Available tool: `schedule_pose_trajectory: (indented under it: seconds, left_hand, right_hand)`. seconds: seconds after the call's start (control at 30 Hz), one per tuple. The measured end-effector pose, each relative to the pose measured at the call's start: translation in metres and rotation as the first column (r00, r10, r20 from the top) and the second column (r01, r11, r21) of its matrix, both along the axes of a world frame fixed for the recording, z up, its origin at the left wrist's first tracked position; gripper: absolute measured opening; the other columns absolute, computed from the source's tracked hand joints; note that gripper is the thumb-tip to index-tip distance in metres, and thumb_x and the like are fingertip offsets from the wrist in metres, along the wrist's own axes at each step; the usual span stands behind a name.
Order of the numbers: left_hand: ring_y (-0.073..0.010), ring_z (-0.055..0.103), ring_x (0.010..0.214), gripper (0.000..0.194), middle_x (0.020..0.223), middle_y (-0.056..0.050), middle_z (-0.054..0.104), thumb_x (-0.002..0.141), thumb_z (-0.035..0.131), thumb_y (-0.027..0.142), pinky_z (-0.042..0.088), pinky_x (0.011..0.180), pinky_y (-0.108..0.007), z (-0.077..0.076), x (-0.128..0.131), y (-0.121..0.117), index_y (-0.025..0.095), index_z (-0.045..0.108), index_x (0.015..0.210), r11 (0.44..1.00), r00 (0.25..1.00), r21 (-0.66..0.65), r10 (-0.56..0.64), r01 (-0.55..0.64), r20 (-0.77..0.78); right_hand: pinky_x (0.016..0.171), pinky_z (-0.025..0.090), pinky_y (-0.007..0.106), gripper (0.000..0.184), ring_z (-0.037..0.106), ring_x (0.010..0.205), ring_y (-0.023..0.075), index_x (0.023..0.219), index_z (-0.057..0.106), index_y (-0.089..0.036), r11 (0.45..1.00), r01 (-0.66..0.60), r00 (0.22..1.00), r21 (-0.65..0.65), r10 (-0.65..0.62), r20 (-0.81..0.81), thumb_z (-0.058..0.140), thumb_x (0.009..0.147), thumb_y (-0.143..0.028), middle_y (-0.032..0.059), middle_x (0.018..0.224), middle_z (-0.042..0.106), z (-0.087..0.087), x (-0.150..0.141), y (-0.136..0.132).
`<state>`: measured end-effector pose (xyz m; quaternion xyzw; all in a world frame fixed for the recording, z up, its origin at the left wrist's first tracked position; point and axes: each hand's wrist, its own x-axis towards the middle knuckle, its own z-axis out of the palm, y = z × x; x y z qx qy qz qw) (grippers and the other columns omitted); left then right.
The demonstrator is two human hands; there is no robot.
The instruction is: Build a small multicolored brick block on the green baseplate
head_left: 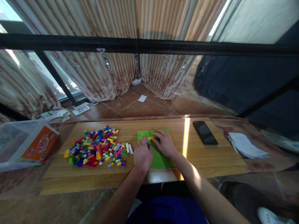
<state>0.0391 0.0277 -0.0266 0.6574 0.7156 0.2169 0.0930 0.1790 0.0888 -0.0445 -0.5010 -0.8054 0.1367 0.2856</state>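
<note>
A bright green studded baseplate (162, 160) lies on the wooden board under both of my hands. Near its upper middle sits a short row of toy bricks (150, 138), with yellow, blue and red showing between my fingers. My left hand (143, 155) grips the left end of this row with bent fingers, partly hiding a blue brick. From the right, the thumb and forefinger of my right hand (165, 143) close round the red end. My fingertips hide how the bricks sit on the studs.
Left of the baseplate spreads a heap of mixed toy bricks (93, 147), with white bricks (129, 148) at its right edge. A black phone (205, 133) lies to the right. A clear plastic bin (18, 137) stands far left; papers (247, 144) lie far right.
</note>
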Motion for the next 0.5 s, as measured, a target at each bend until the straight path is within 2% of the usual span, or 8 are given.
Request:
schedule_pose_trajectory:
  seconds: [0.27,0.5]
  left_hand:
    - [-0.0278,0.067,0.091,0.024,0.101,-0.017,0.066,0.088,0.053,0.022,0.050,0.078,-0.037,-0.0023,-0.0065,0.0069,0.012,0.057,0.109,0.996,0.999,-0.075,-0.039,0.037,-0.022]
    - [-0.0255,0.066,0.086,0.025,0.093,-0.012,0.067,0.087,0.054,0.024,0.050,0.076,-0.036,-0.0064,-0.0089,0.0084,0.013,0.057,0.109,0.998,0.999,-0.062,-0.032,0.031,-0.020]
  right_hand:
    - [0.094,0.039,0.045,0.021,0.051,0.110,0.0260,0.107,0.070,-0.026,0.999,0.022,1.000,-0.023,-0.021,0.019,0.059,0.089,-0.032,0.0077,0.114,0.063,-0.0104,-0.0065,0.0013]
    - [0.091,0.038,0.042,0.018,0.051,0.105,0.0244,0.101,0.072,-0.027,0.999,0.023,1.000,-0.041,-0.023,-0.004,0.058,0.091,-0.034,0.0061,0.111,0.064,-0.0097,-0.0064,0.0014]
